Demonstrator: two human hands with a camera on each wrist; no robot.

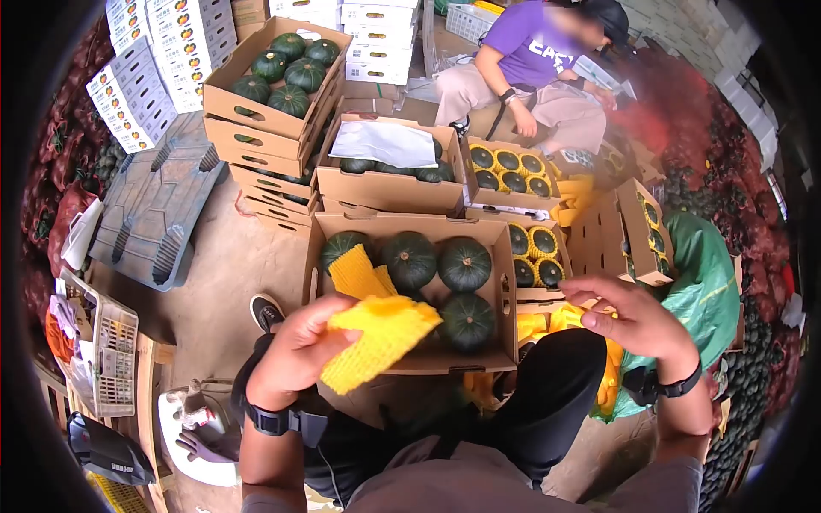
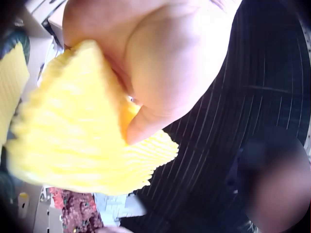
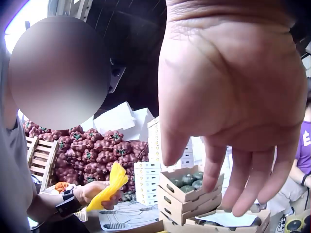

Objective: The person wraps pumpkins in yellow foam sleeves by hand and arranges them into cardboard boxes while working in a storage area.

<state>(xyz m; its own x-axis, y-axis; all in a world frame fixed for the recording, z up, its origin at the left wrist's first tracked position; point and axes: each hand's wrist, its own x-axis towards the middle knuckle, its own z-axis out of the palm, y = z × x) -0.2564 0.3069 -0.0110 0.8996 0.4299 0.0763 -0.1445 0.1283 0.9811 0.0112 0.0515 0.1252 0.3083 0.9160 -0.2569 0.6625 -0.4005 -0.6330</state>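
Note:
My left hand (image 1: 299,349) pinches a flattened yellow foam net (image 1: 376,342) over the near left of an open carton (image 1: 410,224); the left wrist view shows the thumb pressed on the net (image 2: 73,131). Inside the carton lie several dark green squashes (image 1: 466,321), with another yellow net (image 1: 352,272) on the left ones. My right hand (image 1: 629,316) is raised to the right of the carton, fingers loosely extended and holding nothing; its palm (image 3: 228,97) fills much of the right wrist view.
Stacked cartons of squashes (image 1: 287,75) stand behind, beside a carton with white paper (image 1: 385,141). Netted squashes (image 1: 540,242) sit in boxes at right, near a green sack (image 1: 701,282). A person in purple (image 1: 539,51) sits beyond. At left are a pallet (image 1: 154,201) and crate (image 1: 113,350).

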